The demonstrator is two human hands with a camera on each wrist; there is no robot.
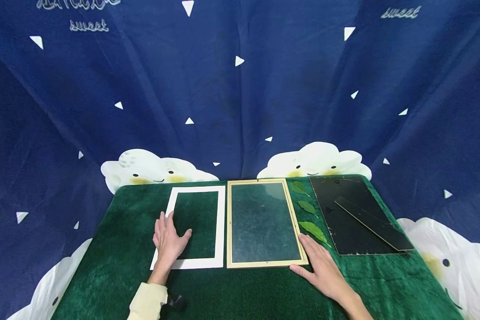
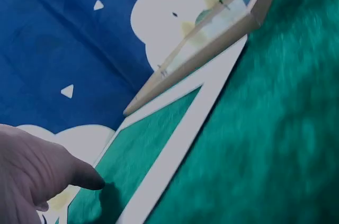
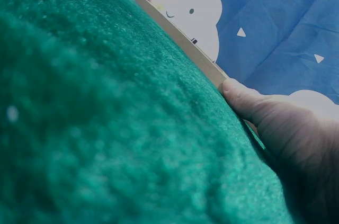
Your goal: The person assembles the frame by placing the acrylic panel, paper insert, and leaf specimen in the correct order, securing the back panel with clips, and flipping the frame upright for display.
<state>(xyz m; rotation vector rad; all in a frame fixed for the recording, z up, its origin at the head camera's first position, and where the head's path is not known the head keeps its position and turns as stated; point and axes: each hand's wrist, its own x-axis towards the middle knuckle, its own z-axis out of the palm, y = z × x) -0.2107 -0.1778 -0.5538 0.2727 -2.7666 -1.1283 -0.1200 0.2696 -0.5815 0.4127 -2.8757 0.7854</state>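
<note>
My left hand point(image 1: 169, 238) is over the left border of a white rectangular mat board point(image 1: 221, 226), its fingers extended and thumb spread over the opening. In the left wrist view the thumb point(image 2: 85, 175) hovers above the cloth and casts a shadow; the fingertips are hidden there. To the right of the mat lies a light wooden picture frame point(image 1: 268, 265) with a clear pane point(image 1: 264, 222) inside. My right hand point(image 1: 324, 269) rests at the frame's lower right corner, fingers straight along the right side. Its thumb point(image 3: 241, 97) touches the front edge.
Three green leaves, upper point(image 1: 299, 187), middle point(image 1: 307, 207) and lower point(image 1: 314, 232), lie in a column right of the frame. Farther right is a black backing board point(image 1: 344, 222) with a stand leg point(image 1: 372, 222). A green cloth point(image 1: 240, 293) covers the table; a blue curtain point(image 1: 240, 98) hangs behind.
</note>
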